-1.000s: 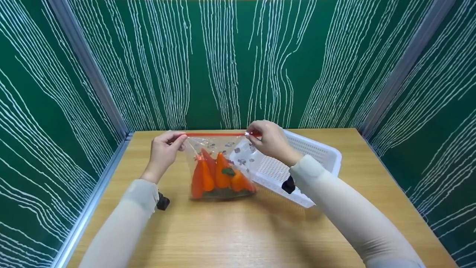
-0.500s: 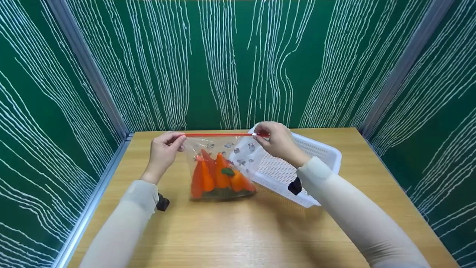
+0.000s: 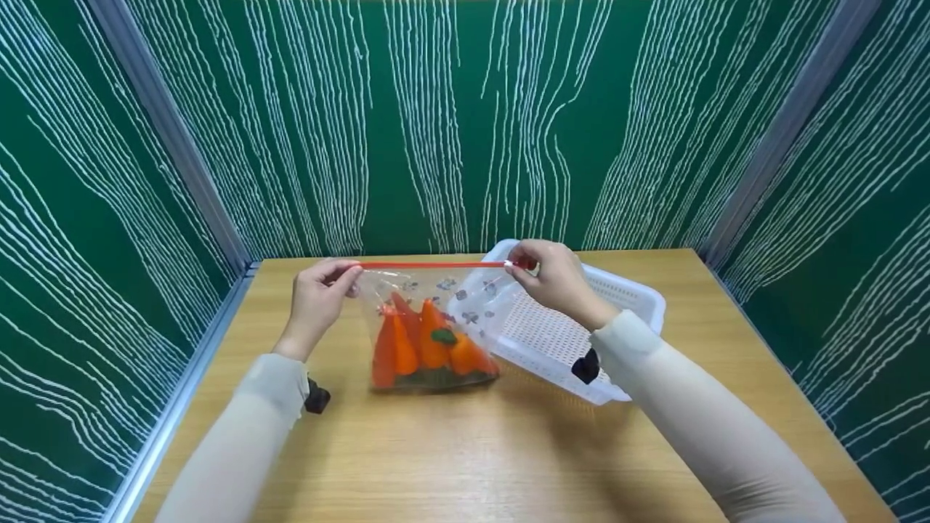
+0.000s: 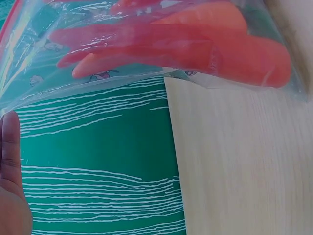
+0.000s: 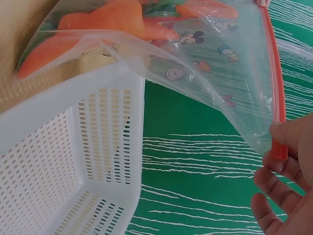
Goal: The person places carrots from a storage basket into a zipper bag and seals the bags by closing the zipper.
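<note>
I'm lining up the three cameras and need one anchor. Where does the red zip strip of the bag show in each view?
Head: the red zip strip runs level across the middle, stretched between the left hand and the right hand.
Left wrist: only a thin red edge at the top left corner.
Right wrist: it runs down the right side to the fingertips.
Shared landmark: the orange carrots inside the bag.

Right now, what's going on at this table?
A person holds a clear zip bag upright on the wooden table. The left hand pinches one end of its red zip strip, the right hand the other end. Orange carrots sit inside. A white perforated basket stands just to the right.
</note>
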{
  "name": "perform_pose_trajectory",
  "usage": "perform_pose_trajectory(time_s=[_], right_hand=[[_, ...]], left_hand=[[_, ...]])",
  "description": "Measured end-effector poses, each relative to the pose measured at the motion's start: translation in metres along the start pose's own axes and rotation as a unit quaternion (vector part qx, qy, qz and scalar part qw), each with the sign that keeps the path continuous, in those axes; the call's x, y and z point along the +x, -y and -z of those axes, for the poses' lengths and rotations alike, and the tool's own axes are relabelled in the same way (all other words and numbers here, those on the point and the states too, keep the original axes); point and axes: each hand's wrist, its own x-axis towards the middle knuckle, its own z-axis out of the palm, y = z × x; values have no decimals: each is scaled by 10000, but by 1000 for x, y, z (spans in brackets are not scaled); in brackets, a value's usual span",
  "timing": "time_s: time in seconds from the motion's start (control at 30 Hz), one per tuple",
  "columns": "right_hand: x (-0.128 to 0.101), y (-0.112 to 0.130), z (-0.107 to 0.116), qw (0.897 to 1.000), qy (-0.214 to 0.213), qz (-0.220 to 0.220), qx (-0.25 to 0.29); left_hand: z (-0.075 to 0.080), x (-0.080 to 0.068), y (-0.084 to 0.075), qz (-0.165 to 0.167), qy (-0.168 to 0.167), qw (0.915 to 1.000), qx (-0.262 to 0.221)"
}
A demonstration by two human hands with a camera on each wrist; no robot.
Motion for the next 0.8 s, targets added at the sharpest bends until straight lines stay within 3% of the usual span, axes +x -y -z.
perform_pose_trajectory(time_s=[0.23, 0.4, 0.63, 0.8], right_hand=[[0, -3, -1, 9997, -57, -58, 232], [-3, -10, -7, 9947, -1, -241, 996], [-13, -21, -25, 9674, 565, -1171, 2174], [-22, -21, -40, 9471, 926, -1551, 2651]], left_hand=[[1, -2, 1, 49, 84, 10000, 11], [5, -4, 4, 289, 268, 9992, -104], [4, -9, 8, 604, 670, 9956, -260], [1, -14, 21, 987, 1024, 9896, -199]])
